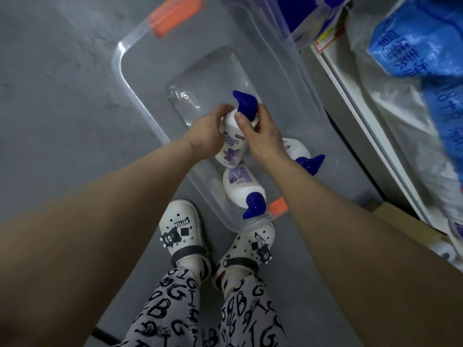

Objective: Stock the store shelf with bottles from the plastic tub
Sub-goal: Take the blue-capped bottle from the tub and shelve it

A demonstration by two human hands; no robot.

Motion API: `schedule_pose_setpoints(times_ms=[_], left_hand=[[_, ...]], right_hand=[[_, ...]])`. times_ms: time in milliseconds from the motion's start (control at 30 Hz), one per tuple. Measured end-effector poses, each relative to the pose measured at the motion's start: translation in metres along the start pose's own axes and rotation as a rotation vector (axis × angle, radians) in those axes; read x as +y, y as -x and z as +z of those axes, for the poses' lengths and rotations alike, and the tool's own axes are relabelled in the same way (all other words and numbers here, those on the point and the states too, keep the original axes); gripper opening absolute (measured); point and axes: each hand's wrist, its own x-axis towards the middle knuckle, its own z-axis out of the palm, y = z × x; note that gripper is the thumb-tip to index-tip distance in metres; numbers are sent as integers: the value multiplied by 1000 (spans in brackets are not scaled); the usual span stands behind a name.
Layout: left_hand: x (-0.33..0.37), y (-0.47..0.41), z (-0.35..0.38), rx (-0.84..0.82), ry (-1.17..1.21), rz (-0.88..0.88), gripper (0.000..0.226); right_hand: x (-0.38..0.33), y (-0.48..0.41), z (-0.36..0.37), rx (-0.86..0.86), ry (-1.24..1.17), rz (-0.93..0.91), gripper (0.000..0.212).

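White bottle (231, 146), cap (246, 105) pointing away, in left hand (206, 131), right hand (263, 136)

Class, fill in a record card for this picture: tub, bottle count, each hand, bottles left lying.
tub: plastic tub on the floor, beside the shelf
bottle count: three, white with blue caps
left: left hand grips the held bottle
right: right hand grips the same bottle near its cap
lying: second bottle and third bottle, on their sides in the tub
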Motion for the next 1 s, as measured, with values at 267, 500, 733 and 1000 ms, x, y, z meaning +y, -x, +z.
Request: schedule_pose_setpoints(times_ms=[267, 500, 733, 1000], left_hand=[[3, 21, -2, -37, 124, 55, 62], [44, 79, -31, -101, 325, 27, 56], [89, 149, -45, -110, 573, -12, 51], [144, 222, -63, -43, 667, -66, 53]], right_hand=[[-10, 13, -19, 9, -34, -36, 36], [-57, 51, -47, -48, -192, -4, 31], [-105, 113, -74, -33, -357, 143, 65], [-129, 209, -114, -183, -422, 210, 33]])
